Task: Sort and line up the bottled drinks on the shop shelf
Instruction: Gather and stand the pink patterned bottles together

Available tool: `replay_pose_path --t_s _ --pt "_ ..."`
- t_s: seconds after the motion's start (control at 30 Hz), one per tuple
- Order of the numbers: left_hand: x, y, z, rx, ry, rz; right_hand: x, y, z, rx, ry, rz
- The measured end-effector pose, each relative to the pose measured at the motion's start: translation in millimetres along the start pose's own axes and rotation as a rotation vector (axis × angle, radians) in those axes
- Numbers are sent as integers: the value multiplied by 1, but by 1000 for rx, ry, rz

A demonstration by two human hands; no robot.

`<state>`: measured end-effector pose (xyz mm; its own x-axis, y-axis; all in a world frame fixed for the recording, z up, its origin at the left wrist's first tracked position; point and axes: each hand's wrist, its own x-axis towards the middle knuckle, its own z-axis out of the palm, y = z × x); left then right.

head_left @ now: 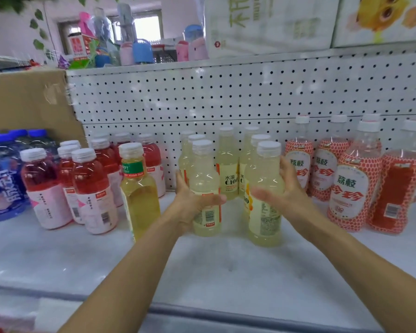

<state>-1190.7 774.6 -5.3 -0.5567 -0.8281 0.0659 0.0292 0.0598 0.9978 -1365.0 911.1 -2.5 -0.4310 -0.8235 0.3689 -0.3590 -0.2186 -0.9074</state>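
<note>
red bottles (pixel 91 179) at left of shelf (pixel 202 272) | left hand (pixel 190 205) curled round left pale bottle (pixel 203 164), upright, mid-shelf | right hand (pixel 286 191) curled round right pale bottle (pixel 265 219) just beside | lychee bottles (pixel 351 188) at right
</note>
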Motion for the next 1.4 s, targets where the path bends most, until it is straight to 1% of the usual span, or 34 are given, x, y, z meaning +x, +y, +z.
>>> replay_pose_path --t_s 0.07,0.1,0.2,0.27,0.4,0.43,0.5,0.57,0.67,0.77,0.83,0.87,0.93,1.0,1.07,1.17,1.23,1.3,1.33,1.4 --pt "10 -1 8 18 3 62 -2 11 -2 -9 -163 19" --pt "14 -3 11 30 15 93 -1 15 -1 -1 -217 30" --pt "22 -14 13 11 44 155 8 15 3 8 -280 81" --pt "26 -16 10 31 122 162 15 13 9 13 -265 76" --pt "40 -8 2 -66 297 41 15 24 30 -6 -104 14" --pt "44 -9 0 -82 289 15 14 26 34 -12 -88 -5" --pt "48 -16 -2 -82 201 0 14 29 37 -15 -93 -5" --pt "49 -20 -1 -24 123 52 17 35 33 -19 -116 27" --pt "46 -16 3 58 59 34 21 39 27 -92 -139 78" --pt "44 -13 12 44 53 -37 22 37 29 -159 -113 76" --pt "35 -4 19 27 84 -62 20 36 31 -206 -83 59" --pt "30 2 21 22 106 -54 18 36 31 -225 -77 51" --pt "16 14 24 65 102 21 15 33 30 -246 -73 35" --pt "-3 18 22 155 73 115 12 27 30 -260 -42 -4" --pt "-28 15 16 203 89 187 10 21 32 -292 43 -74" --pt "-71 3 3 279 252 382 3 8 36 -374 222 -238" --pt "-93 -8 -10 313 353 444 -2 -2 42 -405 261 -405" --pt "-108 -16 -27 332 399 432 -7 -13 52 -449 216 -537" --pt "-114 -19 -36 334 402 414 -9 -19 59 -470 155 -559" --pt "-122 -23 -56 351 401 375 -13 -28 78 -506 9 -541"
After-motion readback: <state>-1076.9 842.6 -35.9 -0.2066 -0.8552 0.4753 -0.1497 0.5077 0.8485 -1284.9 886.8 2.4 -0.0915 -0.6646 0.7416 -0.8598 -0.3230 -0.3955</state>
